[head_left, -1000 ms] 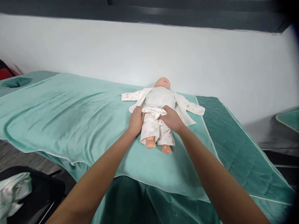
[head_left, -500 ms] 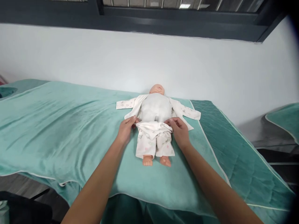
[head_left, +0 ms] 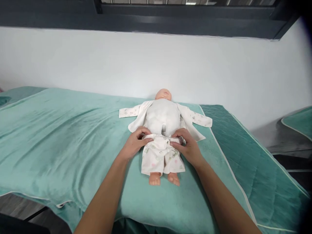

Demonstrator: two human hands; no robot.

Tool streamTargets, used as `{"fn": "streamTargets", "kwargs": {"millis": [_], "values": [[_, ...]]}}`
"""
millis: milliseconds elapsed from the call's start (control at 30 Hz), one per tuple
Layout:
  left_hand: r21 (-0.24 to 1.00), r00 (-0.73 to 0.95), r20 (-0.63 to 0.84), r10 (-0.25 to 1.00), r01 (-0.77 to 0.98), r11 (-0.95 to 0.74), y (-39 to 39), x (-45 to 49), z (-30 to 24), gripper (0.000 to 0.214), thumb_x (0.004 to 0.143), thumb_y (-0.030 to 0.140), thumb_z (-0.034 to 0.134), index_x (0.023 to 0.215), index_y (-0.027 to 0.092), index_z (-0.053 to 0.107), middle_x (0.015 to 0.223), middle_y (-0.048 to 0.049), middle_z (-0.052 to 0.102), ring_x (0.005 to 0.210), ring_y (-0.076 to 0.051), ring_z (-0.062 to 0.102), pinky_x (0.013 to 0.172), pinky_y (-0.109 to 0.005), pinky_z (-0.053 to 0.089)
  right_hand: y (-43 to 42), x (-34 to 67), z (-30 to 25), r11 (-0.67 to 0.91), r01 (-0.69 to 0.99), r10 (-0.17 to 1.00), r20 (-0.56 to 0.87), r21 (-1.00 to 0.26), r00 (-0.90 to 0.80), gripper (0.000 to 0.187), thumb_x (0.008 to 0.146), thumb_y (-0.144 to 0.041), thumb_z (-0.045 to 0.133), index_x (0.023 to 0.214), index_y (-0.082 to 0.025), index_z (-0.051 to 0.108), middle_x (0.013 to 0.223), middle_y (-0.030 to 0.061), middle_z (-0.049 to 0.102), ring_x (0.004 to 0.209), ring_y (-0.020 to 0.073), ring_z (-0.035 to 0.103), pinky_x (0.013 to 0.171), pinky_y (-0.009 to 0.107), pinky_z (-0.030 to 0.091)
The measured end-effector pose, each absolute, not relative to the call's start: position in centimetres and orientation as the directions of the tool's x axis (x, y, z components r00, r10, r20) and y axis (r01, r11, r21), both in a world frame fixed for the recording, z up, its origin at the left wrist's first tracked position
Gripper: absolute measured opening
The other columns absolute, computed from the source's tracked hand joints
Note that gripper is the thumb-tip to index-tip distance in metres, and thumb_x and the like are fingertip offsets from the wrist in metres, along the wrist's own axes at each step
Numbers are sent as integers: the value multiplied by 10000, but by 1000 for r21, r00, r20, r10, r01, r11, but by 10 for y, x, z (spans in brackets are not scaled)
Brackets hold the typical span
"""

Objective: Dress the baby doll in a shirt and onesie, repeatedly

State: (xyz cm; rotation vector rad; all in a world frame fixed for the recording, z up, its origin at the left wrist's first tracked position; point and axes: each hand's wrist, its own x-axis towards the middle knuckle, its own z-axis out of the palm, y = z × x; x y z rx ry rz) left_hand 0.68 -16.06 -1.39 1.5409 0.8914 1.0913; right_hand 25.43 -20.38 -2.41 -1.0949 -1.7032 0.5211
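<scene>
A baby doll (head_left: 162, 113) lies on its back, its head toward the wall and its bare feet toward me. Its white printed jacket (head_left: 193, 125) is spread wide, leaving the pale cloth torso uncovered. White printed trousers (head_left: 159, 154) cover its legs, with the waistband bunched below the belly. My left hand (head_left: 135, 142) pinches the waistband at its left side, thumb in front. At the right side, my right hand (head_left: 187, 144) grips the same waistband between thumb and fingers. Some fingertips are hidden by the cloth.
A light green sheet (head_left: 73, 136) with several creases covers the bed. To the right lies a darker quilted green cover (head_left: 255, 156). A white wall (head_left: 122, 65) rises behind, below a dark window frame (head_left: 170, 21). Another green-covered surface (head_left: 299, 120) stands at far right.
My thumbs have come round to the front of the waistband, and both hands now hold it from the sides. The view has shifted slightly, so the doll appears larger and lower.
</scene>
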Motion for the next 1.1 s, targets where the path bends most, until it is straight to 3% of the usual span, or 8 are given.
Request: {"fn": "streamTargets", "kwargs": {"millis": [333,533,667,800,1000,1100], "values": [[965,259,256,931,-14,-261,-163,8,-19,195,750,326,747,774,183,617,911,-34,576,785,-147,510,701,-265,392,-204,255,-23,460,312,886,452,-831,-105,194,808,-354,736,831,-242,580,956,24,556,904,196,543,818,339,419],[965,190,260,947,-36,-258,-165,10,-20,207,772,333,739,782,181,600,879,-14,590,758,-131,512,680,-249,387,-199,257,-29,433,262,895,447,-863,-5,240,949,-361,546,754,-221,541,867,9,540,821,166,509,767,317,390],[969,167,243,956,-1,-246,-165,10,-20,207,769,337,744,785,180,610,828,3,583,721,-118,492,659,-242,377,-197,256,-32,429,267,888,457,-863,49,296,956,-354,542,697,-212,512,853,6,528,801,159,500,753,318,380],[972,143,230,963,22,-235,-166,10,-18,210,761,336,754,780,177,617,778,15,560,710,-113,480,655,-239,370,-197,258,-30,473,313,869,495,-824,-9,306,948,-334,557,672,-210,517,864,14,518,830,165,504,775,328,375],[977,184,185,965,69,-201,-163,9,-21,228,762,359,752,847,175,648,795,11,554,735,-117,495,662,-239,370,-200,271,-23,462,360,887,430,-811,-171,234,870,-345,672,710,-213,565,1010,41,523,934,188,516,771,328,387],[963,225,210,951,118,-241,-163,7,-23,228,790,372,726,837,181,611,800,10,557,733,-122,505,673,-247,383,-200,273,-24,483,370,875,455,-793,-167,206,875,-345,665,731,-216,593,1020,47,549,956,195,539,815,335,406]]}}
